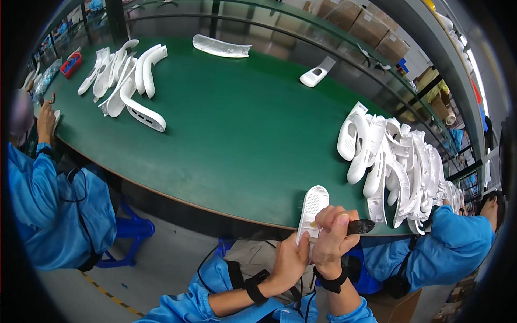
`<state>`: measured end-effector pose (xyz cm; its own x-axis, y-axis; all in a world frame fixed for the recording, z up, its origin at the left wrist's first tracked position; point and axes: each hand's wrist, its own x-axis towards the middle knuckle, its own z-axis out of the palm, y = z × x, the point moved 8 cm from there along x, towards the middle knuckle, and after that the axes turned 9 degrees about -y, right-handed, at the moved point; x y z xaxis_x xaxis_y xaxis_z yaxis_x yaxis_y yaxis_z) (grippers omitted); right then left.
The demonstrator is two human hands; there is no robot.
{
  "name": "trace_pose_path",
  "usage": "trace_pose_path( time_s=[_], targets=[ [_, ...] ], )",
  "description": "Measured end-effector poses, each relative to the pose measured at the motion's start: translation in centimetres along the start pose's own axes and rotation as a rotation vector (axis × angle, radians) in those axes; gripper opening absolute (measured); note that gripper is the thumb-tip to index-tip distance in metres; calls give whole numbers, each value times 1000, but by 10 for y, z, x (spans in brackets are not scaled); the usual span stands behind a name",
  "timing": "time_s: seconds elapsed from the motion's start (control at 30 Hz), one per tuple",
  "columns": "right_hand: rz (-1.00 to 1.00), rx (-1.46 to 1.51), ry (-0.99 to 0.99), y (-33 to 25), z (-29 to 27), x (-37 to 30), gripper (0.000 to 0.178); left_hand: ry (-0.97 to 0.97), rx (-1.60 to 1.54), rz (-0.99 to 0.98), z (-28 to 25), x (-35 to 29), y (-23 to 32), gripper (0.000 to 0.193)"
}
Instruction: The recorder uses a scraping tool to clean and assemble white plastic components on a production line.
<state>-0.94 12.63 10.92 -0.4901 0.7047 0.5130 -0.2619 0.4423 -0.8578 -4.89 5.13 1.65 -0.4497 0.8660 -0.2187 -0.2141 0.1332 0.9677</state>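
My left hand (pixel 289 261) grips the lower end of a white perforated plastic shell (pixel 312 208), held upright at the front edge of the green table (pixel 237 134). My right hand (pixel 333 237) is closed around a dark-handled tool (pixel 360 226), its tip against the shell. Both wrists wear black straps below blue sleeves.
A heap of white plastic shells (pixel 396 167) lies at the right, another pile (pixel 126 81) at the far left. Single white parts (pixel 221 47) (pixel 316 72) lie at the back. A person in blue (pixel 54 199) sits at left, another (pixel 447 247) at right. Cardboard boxes (pixel 371 27) sit behind.
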Motion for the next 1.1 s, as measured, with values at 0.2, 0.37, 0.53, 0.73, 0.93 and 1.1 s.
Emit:
trace_pose_path(
  time_s=[0.2,0.37,0.53,0.73,0.93,1.1],
  targets=[
    [89,102,216,5,-11,12,24,39,17,20,-2,0,-1,33],
    [201,151,342,21,-23,16,26,43,-117,-35,3,-1,-3,30],
    [181,104,297,20,-26,22,28,-17,-164,-88,8,-3,-2,29],
    [271,254,316,21,-32,25,27,-105,-304,-119,14,-2,-14,29],
    [219,294,205,21,-20,19,28,-42,-289,-126,10,0,-16,30],
    [235,59,268,14,-25,24,28,-5,-206,-82,14,2,-5,28]
  ],
)
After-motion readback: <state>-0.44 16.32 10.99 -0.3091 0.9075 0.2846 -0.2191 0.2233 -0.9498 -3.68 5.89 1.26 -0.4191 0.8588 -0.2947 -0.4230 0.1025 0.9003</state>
